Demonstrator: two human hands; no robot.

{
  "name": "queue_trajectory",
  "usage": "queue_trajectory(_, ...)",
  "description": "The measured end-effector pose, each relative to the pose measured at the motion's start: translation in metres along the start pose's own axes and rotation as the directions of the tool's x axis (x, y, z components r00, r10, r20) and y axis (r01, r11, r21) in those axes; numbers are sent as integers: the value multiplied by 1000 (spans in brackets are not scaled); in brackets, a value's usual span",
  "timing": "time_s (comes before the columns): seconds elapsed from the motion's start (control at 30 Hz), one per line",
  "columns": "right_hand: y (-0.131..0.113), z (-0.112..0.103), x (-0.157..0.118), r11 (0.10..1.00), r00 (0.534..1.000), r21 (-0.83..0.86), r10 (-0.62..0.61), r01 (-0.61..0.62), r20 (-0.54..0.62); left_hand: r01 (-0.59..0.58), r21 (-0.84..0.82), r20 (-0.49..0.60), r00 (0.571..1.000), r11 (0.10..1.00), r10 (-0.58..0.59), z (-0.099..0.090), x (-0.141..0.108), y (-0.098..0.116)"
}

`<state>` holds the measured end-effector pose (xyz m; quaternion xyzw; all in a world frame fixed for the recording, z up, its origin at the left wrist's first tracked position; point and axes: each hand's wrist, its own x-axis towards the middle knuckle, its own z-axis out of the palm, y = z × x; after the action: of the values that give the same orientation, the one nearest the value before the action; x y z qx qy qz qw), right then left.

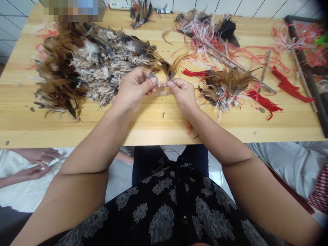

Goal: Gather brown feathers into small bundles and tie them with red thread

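Between my hands, over the middle of the table, is a small tuft of brown feathers (169, 68). My right hand (182, 93) pinches it at the base, with the tips fanning upward. My left hand (138, 85) is close by, thumb and fingers pressed together around a small greyish bit, perhaps feather down. Left of it spreads a large heap of brown, grey and white feathers (102, 68). Right of my right hand lies a feather bundle (225, 85) bound with red and white string.
Red tassels (292, 85), thin sticks (230, 61) and tangled pink and white strands (197, 30) lie to the right. A dark frame (304, 75) stands at the right edge. A marker (120, 6) lies at the back. Another person's hands (38, 160) show at lower left.
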<state>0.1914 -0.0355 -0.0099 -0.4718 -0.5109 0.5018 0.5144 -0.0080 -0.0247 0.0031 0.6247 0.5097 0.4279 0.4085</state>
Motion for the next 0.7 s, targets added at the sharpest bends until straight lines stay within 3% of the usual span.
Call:
queue_trajectory(0.23, 6, 2, 4, 997, 993, 20, 67, -69, 95, -71, 56, -42, 996, 996, 73, 13, -1, 12)
queue_trajectory(0.47, 2, 2, 4, 995, 991, 75, 63, -72, 115, 3, 16, -53, 999, 1000, -3, 15, 0, 5)
queue_trajectory(0.7, -1, 4, 3, 991, 988, 89, 87, -98, 127, -51, 42, 10, 999, 998, 51, 16, 5, 4)
